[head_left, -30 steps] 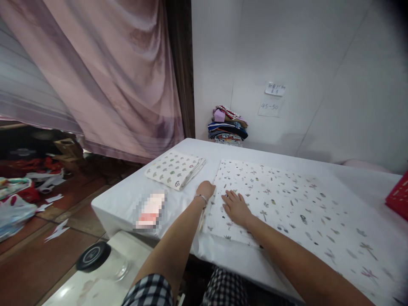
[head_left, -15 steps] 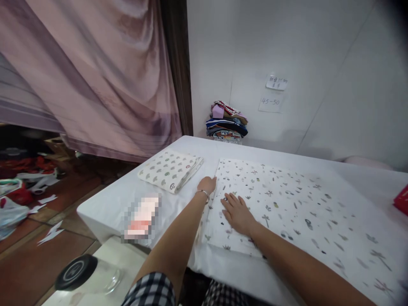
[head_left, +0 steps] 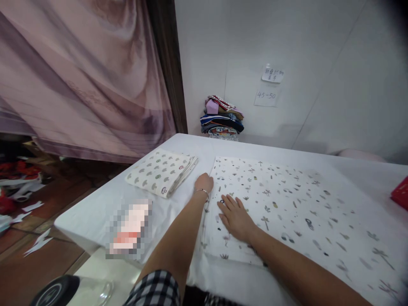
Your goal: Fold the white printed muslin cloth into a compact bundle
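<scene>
A white cloth (head_left: 287,204) printed with small palms, rainbows and leaves lies spread over the right part of the table. At its left edge my left hand (head_left: 204,183) is closed, with the thumb side against the fabric; the fingertips are hidden. My right hand (head_left: 236,216) rests flat on the cloth just inside that edge, fingers spread and palm down. To the left of both hands lies a folded cream cloth (head_left: 161,170) with a grey tree-like print, touched by neither.
A blurred-out flat item (head_left: 130,227) lies on the white table (head_left: 92,204) at the left. Below it, a black-lidded jar (head_left: 57,291) lies on a lower pale surface. Folded fabrics (head_left: 221,117) are stacked against the wall. A red object (head_left: 400,193) is at the right edge.
The view has turned slightly, so the table's left side and the jar sit farther left and lower. Both hands keep nearly the same places on the printed cloth.
</scene>
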### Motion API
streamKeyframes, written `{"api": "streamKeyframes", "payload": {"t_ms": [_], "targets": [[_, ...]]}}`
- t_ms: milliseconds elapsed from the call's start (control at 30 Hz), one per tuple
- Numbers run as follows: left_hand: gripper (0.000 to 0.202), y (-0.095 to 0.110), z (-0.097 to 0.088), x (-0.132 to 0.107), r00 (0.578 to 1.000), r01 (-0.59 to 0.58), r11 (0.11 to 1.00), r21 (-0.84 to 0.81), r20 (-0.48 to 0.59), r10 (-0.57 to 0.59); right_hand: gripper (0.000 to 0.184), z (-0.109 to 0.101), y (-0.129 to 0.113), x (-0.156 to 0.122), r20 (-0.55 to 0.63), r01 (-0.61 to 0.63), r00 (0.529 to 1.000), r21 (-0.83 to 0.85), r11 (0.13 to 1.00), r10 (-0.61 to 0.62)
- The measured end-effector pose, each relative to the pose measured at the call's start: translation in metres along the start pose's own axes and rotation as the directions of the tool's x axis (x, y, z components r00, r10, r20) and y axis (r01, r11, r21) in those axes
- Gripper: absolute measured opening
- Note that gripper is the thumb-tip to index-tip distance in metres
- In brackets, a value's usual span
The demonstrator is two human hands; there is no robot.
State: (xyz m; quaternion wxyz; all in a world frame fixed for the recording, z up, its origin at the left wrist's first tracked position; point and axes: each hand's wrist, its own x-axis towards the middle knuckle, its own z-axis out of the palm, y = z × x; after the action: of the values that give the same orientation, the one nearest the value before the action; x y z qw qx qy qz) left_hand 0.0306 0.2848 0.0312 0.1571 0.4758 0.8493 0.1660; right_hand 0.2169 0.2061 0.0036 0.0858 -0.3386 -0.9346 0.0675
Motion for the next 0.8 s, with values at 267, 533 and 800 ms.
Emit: {"api": "streamKeyframes", "payload": {"t_ms": [267,533,800], "targets": [[0.045,-0.008,-0.005,0.001,0.996,-0.037,0.998,-0.044,0.080,0.040,0.049,0.000,0.000,-0.001,-0.038,0.002,0.999,-0.018,1.000,-0.003],[0.036,-0.035,-0.023,-0.039,0.980,-0.092,0.992,-0.091,0.167,0.107,0.050,-0.004,0.002,0.002,0.041,-0.024,0.999,-0.007,1.000,0.024],[0.026,-0.054,-0.022,-0.094,0.981,-0.089,0.983,-0.158,0.160,0.114,0.054,-0.020,-0.022,-0.012,0.189,-0.067,0.981,0.148,0.987,0.038]]}}
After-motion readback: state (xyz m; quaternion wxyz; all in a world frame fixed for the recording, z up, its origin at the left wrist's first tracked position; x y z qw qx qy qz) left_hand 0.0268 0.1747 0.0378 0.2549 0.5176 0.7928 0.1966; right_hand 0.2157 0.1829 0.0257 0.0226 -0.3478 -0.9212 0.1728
